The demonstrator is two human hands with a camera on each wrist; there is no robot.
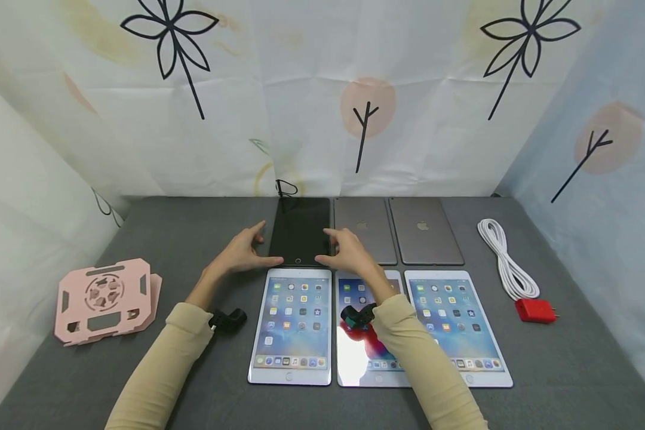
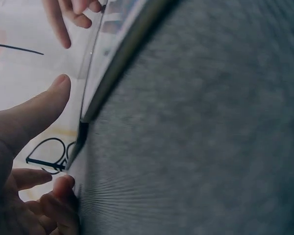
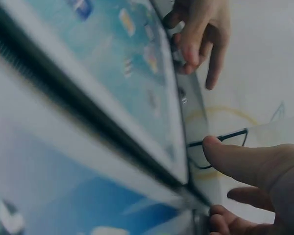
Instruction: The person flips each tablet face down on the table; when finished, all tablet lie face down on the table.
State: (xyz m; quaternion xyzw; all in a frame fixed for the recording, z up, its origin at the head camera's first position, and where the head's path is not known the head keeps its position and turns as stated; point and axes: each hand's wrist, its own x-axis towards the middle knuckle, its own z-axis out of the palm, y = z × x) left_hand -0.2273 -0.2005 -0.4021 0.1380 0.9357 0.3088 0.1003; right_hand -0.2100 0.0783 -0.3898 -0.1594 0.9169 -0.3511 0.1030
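Note:
A tablet with a dark screen (image 1: pixel 300 230) lies flat in the back row. Along its left side is my left hand (image 1: pixel 240 251), thumb by the near corner and index finger stretched forward. My right hand (image 1: pixel 350 252) is at the opposite side, its thumb near the other front corner. Both thumbs stand out straight, as the left thumb (image 2: pixel 44 108) and right thumb (image 3: pixel 240 159) show in the wrist views. Neither hand is curled round the tablet; whether the fingertips touch its edges is hard to tell. Just in front lies a white tablet (image 1: pixel 291 322) with its screen lit.
Two grey Apple-backed tablets (image 1: pixel 362 224) (image 1: pixel 424 230) lie face down to the right. Under my right arm is a second lit tablet (image 1: pixel 349 352), beside a third (image 1: pixel 457 322). A coiled white cable (image 1: pixel 507 263), red plug (image 1: pixel 536 310) and pink panels (image 1: pixel 104 301) flank them.

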